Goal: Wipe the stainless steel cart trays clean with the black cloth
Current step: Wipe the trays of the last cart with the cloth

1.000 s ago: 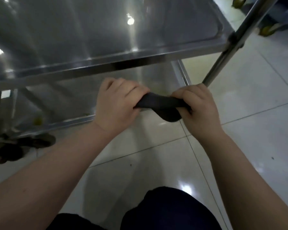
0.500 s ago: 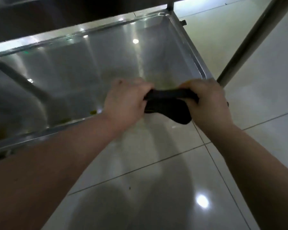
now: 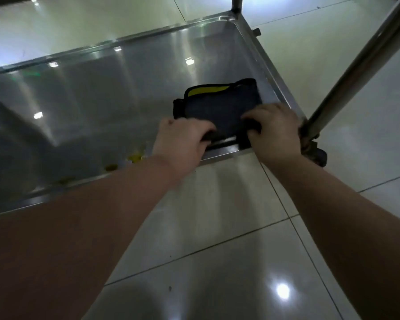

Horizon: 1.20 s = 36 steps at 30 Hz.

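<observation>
Left hand [image 3: 183, 137]: knuckles up, fingers curled closed over the near left edge of the black cloth [image 3: 219, 109]. Right hand [image 3: 275, 132]: likewise curled closed, gripping the cloth's near right edge. The two hands sit side by side with a short stretch of cloth between them.

Cloth: spread flat, extending away from both hands onto the floor of the lower tray [image 3: 102, 100], in the tray's near right corner. Its far edge is turned back, showing a yellow underside [image 3: 206, 91]. The near edge, under the fingers, lies at or over the tray's front rim; exact contact hidden by the hands.

Beyond the right hand: a slanted cart post [image 3: 356, 65], with a dark caster [image 3: 316, 153] just behind the wrist. Left of the left hand: yellowish specks [image 3: 134, 158] on the tray near the front rim. Below the forearms: glossy tiled floor [image 3: 217, 227].

Change from half a second ago: the cloth was bunched in the air between the hands, ahead of the tray's front rim; it is now opened out and laid on the tray surface. Both hands have moved forward to the rim. A second ago the upper tray filled the view; it is out of frame now.
</observation>
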Each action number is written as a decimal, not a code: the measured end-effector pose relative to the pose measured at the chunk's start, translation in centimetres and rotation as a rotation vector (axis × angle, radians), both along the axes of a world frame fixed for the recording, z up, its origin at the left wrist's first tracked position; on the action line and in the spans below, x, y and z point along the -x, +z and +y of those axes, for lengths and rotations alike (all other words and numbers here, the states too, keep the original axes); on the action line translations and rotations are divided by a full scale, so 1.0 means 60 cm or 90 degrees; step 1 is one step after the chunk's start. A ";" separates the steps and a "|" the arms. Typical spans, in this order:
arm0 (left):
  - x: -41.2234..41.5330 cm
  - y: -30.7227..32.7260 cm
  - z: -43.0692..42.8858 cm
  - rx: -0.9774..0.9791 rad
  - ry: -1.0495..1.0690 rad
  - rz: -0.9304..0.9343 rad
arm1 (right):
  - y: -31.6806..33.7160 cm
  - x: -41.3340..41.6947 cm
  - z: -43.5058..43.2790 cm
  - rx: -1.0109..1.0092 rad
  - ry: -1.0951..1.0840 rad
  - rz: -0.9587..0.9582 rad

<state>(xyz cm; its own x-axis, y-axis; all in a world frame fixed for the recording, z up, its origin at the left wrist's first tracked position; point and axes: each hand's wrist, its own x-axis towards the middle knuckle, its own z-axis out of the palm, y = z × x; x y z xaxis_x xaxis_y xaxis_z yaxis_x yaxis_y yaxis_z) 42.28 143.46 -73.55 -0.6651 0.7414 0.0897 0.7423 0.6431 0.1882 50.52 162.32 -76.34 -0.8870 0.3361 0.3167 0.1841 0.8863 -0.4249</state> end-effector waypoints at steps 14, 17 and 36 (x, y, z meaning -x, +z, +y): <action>0.106 -0.074 -0.067 0.141 0.257 -0.067 | -0.006 0.109 -0.095 -0.097 0.028 -0.390; 0.106 -0.082 -0.069 0.138 0.257 -0.034 | -0.024 0.109 -0.102 -0.132 0.000 -0.374; 0.107 -0.087 -0.070 0.118 0.270 -0.030 | -0.017 0.169 -0.114 -0.085 0.008 -0.359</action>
<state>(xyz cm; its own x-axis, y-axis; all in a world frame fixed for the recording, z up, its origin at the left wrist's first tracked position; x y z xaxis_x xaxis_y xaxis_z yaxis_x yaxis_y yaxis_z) 35.87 139.27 -78.79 -0.9134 0.4030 -0.0567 0.3991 0.9143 0.0688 40.37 155.48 -77.36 -0.9347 0.3138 -0.1671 0.3384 0.9293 -0.1481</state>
